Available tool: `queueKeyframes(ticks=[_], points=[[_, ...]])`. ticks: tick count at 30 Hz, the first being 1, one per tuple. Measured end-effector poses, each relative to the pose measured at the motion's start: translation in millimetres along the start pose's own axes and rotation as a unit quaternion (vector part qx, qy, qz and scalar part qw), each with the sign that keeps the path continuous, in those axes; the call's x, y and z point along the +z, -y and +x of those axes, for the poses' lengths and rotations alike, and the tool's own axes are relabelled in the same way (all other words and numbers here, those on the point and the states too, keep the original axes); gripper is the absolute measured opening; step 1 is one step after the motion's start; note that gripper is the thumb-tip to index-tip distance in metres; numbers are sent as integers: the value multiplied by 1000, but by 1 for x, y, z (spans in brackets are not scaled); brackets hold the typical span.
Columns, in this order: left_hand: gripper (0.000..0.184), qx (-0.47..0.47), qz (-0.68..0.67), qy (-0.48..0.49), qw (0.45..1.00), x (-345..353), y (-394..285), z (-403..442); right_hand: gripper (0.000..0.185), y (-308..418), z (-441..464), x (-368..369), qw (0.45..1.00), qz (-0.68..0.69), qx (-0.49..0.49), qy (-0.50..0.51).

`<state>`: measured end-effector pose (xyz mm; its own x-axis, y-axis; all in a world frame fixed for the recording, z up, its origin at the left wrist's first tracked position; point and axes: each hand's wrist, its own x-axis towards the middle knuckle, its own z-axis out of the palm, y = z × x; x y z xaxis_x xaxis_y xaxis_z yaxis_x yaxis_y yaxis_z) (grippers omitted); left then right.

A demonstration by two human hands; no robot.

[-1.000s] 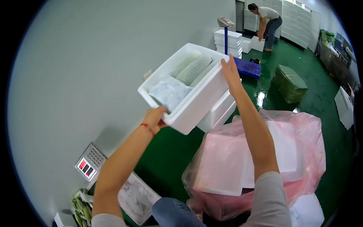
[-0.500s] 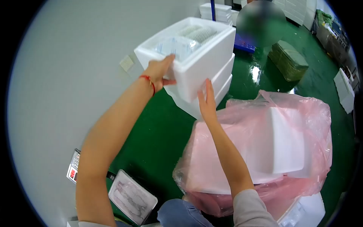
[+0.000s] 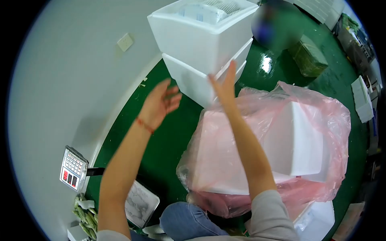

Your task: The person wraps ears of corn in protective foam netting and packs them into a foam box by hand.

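Note:
A stack of white foam boxes stands on the green floor, with the top box (image 3: pixel 189 38) resting on a lower box (image 3: pixel 187 82). A clear plastic bag (image 3: pixel 203 13) and white foam netting show inside the top one. My left hand (image 3: pixel 158 103) is open and empty, in the air in front of the stack's left side, fingers slightly curled. Close to the stack's front right corner, my right hand (image 3: pixel 226 85) has its fingers spread and holds nothing; whether it touches the foam is unclear.
A pink plastic bag (image 3: pixel 225 160) around white foam boxes (image 3: pixel 295 138) lies at the right. To the left are a scale display (image 3: pixel 74 168), its platform (image 3: pixel 140 205) and green vegetables (image 3: pixel 86 217). A green wrapped bundle (image 3: pixel 309 56) sits farther back, near a blurred person.
My left hand has let go of the top box's rim and moved down and away. My right hand has shifted slightly right. The view has tilted down, showing more of the scale.

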<state>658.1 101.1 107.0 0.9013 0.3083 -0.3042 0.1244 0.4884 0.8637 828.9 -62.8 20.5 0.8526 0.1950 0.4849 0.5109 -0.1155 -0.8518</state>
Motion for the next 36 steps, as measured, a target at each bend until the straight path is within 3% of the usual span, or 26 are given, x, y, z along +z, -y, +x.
queueKeyframes(ticks=[1,3,7,11,13,16,17,20,21,23,25,29,32,33,36], points=[[49,-4,14,-6,1000,-16,21,-22,107,-9,-21,14,997,-69,-24,-18],[49,-32,26,-28,999,-52,50,-73,111,-38,-46,33,995,-85,52,-27],[52,-53,73,-188,978,-137,54,-186,115,-49,-40,25,991,-49,126,12],[52,-26,100,-356,929,-233,50,-307,112,-57,-41,28,994,-30,108,-14],[52,10,80,-393,916,-258,56,-361,112,-71,-55,42,993,7,109,-55],[52,33,32,-476,878,-276,74,-415,111,-97,-79,68,973,-157,149,-73],[52,28,14,-511,859,-276,78,-425,108,-100,-75,70,968,-141,188,-88],[54,89,-30,-510,855,-274,87,-459,107,-105,-72,53,971,-193,128,-61],[59,101,-68,-481,868,-263,85,-463,106,-113,-73,42,962,-203,180,20],[55,79,-61,-526,844,-268,90,-473,103,-130,-65,24,922,-218,272,169],[50,77,-35,-558,825,-254,86,-465,98,-114,-57,18,907,-287,260,168],[51,62,-91,-508,854,-279,103,-485,81,-106,-61,13,892,-330,248,185],[53,34,-48,-548,834,-317,120,-517,69,-104,-59,15,906,-315,233,157],[47,38,-66,-588,805,-311,118,-516,68,-108,-59,13,911,-309,226,150],[54,26,-74,-524,848,-264,91,-510,61,-115,-59,13,920,-313,203,121]])
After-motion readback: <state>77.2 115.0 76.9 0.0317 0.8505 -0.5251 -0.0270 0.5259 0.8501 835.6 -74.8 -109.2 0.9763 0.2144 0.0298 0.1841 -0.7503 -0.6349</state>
